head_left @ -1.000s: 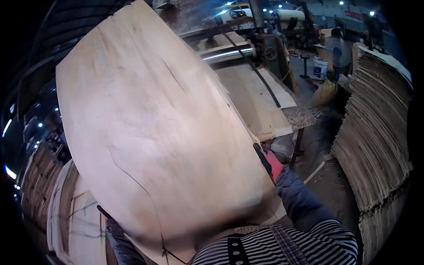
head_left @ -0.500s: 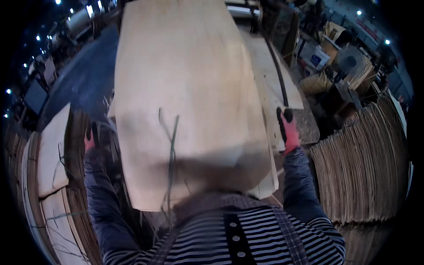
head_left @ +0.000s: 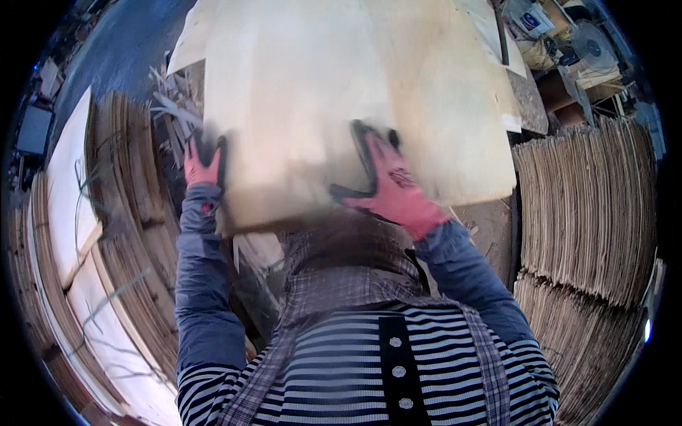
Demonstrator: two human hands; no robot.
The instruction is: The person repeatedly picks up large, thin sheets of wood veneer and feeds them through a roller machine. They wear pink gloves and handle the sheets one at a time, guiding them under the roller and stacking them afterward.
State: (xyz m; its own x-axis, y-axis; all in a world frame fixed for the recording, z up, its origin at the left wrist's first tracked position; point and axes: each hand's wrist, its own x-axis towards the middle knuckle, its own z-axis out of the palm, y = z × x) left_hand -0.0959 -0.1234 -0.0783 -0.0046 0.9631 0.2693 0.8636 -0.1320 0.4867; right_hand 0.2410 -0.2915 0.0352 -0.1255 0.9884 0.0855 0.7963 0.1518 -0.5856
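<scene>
A line of dark print marked the back of the pink-and-black glove on the right hand, too blurred to make out, and a small dark patch with a red mark sat on the left cuff. At upper right a white bucket bore a blue label, its writing too small to read, near a fan. The pale wood sheet lay flat ahead of the person, its near edge just beyond the plaid apron, between the upright stacks of sheets on the left and right. Half a second earlier it had reached back to the person's chest, with the hands out at its sides; now the right hand was spread over its near part, well inside the right edge. The left hand, fingers parted, was at the left edge. The hands were well apart; whether either pressed on the wood could not be told.
</scene>
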